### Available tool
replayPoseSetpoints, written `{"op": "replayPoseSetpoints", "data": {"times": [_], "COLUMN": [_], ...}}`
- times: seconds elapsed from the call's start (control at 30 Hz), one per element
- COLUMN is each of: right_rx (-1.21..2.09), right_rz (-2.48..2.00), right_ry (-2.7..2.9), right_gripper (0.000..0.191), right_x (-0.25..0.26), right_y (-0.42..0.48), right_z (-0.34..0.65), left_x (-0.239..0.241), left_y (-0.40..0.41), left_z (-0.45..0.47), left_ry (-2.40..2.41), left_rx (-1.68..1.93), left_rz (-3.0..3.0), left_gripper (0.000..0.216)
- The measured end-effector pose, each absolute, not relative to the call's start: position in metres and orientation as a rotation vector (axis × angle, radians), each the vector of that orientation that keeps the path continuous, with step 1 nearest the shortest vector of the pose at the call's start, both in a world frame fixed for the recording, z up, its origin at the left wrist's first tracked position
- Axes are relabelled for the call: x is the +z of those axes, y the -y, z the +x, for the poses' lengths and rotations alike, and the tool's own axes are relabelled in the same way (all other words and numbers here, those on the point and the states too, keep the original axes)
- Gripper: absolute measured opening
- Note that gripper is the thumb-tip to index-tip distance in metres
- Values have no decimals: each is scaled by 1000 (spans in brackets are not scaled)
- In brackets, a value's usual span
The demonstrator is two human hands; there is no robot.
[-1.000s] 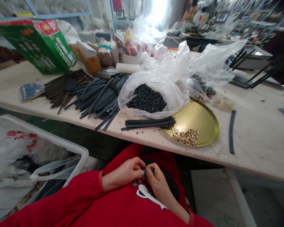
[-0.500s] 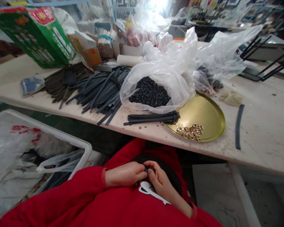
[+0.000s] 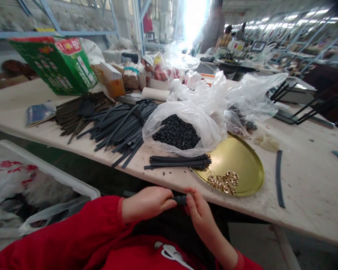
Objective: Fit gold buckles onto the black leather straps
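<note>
My left hand [image 3: 150, 202] and my right hand [image 3: 198, 210] meet just off the table's front edge, above my lap. Between them runs a dark grey strap [image 3: 180, 200], pinched by the fingers of both hands. Ridges show on the short stretch in between, and a dark end pokes out behind my left hand. The right fingers cover the strap's other end. On the table ahead lies a bundle of similar straps [image 3: 174, 162] with gold buckles at its right end. Gold buckles [image 3: 224, 182] are heaped on a round gold tray [image 3: 249, 168].
An opened plastic bag [image 3: 150, 127] holds many small black loops [image 3: 177, 133]. Loose dark strips [image 3: 121, 125] are spread to its left. One single strip [image 3: 279, 179] lies at the right. A green box [image 3: 56, 67] stands back left; a white bin [image 3: 86, 187] sits below the table's left side.
Both hands have risen from my lap toward the table edge and drawn slightly apart, exposing the strap between them. The view has tilted up, showing more of the room.
</note>
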State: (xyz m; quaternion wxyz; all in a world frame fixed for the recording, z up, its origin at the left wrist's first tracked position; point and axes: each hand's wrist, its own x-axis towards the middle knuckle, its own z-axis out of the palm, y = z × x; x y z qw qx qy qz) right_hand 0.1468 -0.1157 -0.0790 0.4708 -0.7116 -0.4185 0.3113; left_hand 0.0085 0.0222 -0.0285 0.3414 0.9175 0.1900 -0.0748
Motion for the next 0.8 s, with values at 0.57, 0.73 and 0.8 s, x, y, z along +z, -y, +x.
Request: {"op": "replayPoseSetpoints", "data": {"times": [0.57, 0.73, 0.8], "right_rx": [87, 16, -55], "right_rz": [-2512, -2541, -2568], "right_ry": [1136, 1196, 1247], "right_gripper": [50, 54, 53], "right_x": [-75, -77, -76], "right_y": [54, 54, 56], "right_z": [268, 269, 267], "left_x": [-51, -51, -53], "left_y": [-132, -171, -173], "left_z": [17, -3, 0], "left_ry": [-1147, -1478, -1517], "left_rx": [273, 191, 184], "left_rz": [2731, 2662, 2620], "left_gripper": [24, 18, 17]}}
